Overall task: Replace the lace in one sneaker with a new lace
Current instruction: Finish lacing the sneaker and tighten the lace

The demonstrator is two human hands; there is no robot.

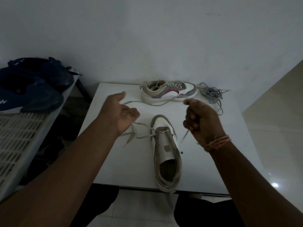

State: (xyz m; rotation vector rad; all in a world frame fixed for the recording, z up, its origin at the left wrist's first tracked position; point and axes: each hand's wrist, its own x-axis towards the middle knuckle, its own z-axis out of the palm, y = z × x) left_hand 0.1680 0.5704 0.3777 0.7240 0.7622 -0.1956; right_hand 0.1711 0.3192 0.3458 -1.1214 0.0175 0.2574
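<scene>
1. Bench [114,161]: white, centre of frame.
2. Near sneaker [166,153]: lay at lower centre, toe pointing up-frame, between both hands; only its lowest eyelets were laced.
3. Beige lace [139,136]: ran from the near sneaker's eyelets out left, looping under the left hand, and up across the bench to the right hand.
4. Left hand [122,112]: left of the toe, fingers loosely curled around the lace.
5. Right hand [200,118]: right of the toe, fist closed, gripping the lace.
6. Second sneaker [168,93]: on its sole, upper centre, fully laced.
7. Grey lace [211,94]: heaped just right of it.
8. Blue shoes [32,89]: upper left, on a slatted rack [19,136].
</scene>
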